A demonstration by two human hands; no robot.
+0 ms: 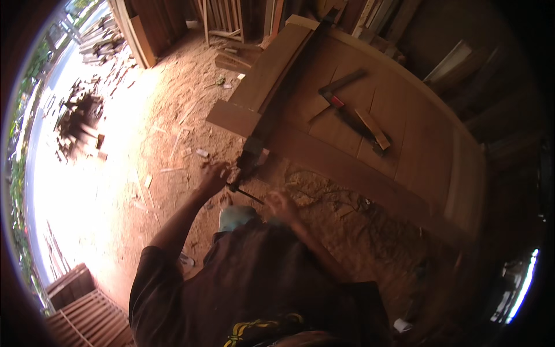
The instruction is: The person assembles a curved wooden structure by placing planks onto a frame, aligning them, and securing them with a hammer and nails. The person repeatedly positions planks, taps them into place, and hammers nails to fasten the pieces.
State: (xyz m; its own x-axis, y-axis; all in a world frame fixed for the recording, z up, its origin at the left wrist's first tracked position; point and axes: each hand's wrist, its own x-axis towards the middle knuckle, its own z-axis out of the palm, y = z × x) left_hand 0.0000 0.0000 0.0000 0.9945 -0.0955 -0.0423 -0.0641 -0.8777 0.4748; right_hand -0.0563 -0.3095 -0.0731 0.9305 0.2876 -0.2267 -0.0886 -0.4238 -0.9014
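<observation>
Sawdust workshop floor, wide plank tabletop [428,144] right | our left hand [213,176] grips clamp handle [245,194] at the near end of bar clamp [272,110] | right hand [280,203] loosely curled beside it, grip unclear | we judge slow, square turns best.

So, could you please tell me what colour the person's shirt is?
The shirt is dark brown, seen in the head view.

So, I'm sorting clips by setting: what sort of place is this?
Probably a woodworking yard or carpentry shed: a big wooden panel under a long clamp, stacked timber, and sawdust-strewn dirt floor.
</observation>
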